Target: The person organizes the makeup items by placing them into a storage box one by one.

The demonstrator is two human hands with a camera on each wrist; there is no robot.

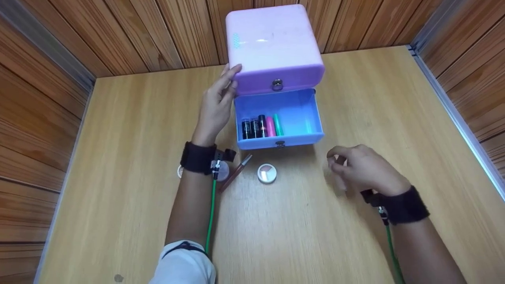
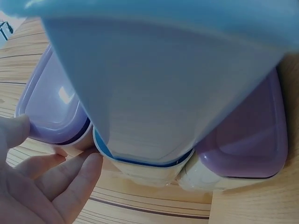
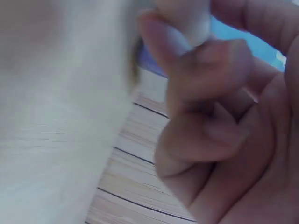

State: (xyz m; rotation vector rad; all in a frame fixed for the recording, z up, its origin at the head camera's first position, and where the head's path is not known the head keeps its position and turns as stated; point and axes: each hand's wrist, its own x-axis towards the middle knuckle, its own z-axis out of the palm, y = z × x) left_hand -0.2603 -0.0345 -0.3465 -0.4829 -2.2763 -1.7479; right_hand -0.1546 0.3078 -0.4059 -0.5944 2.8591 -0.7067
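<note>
My left hand (image 1: 216, 104) rests against the left side of a small pink and purple drawer case (image 1: 272, 35). In the left wrist view its thumb touches the front edge of a purple drawer (image 2: 58, 100), and the fairly straight fingers lie along the case's side. The blue middle drawer (image 1: 300, 114) is pulled out. Several lipstick tubes (image 1: 254, 128) stand in its left part, among them a pink tube (image 1: 270, 126) and a green tube (image 1: 278, 124). My right hand (image 1: 369, 167), right of the drawer, has curled fingers pinching a small pale object (image 1: 340, 182), blurred and partly hidden.
On the table (image 1: 276, 236), in front of the drawer, lie a round white compact (image 1: 267, 173) and a dark red tube (image 1: 236, 173) with a silvery end. A round purplish compact (image 1: 223, 170) is partly behind my left wrist. Wooden panels (image 1: 185, 35) rise behind the case.
</note>
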